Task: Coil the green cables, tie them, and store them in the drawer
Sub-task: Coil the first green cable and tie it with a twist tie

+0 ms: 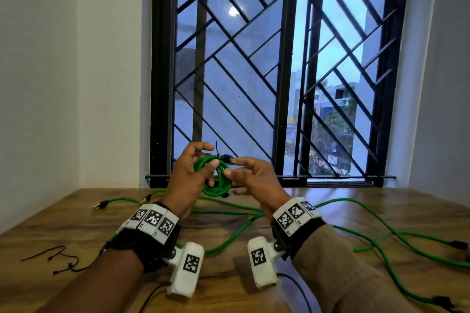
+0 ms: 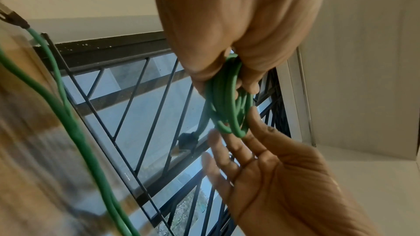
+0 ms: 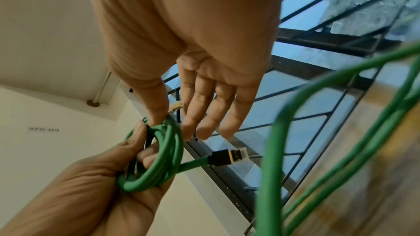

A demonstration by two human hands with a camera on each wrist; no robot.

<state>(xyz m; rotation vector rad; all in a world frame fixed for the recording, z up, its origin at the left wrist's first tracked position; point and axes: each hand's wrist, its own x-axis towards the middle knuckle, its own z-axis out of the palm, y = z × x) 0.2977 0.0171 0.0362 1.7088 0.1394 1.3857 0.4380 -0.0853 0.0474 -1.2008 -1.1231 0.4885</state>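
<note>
The left hand [image 1: 189, 175] grips the coil [image 1: 215, 176] with thumb and curled fingers, holding it up over the table's [image 1: 76, 216] far edge at 12 o'clock. The right hand [image 1: 254, 180], at the coil's 3 o'clock, has its fingers spread and nearly straight, thumb tip touching the loops. A black plug [image 3: 228, 155] sticks out of the coil. Loose cables [image 1: 381, 241] sprawl on the table from 9 to 4 o'clock, and dark strings [image 1: 61, 259] lie at 8 o'clock
</note>
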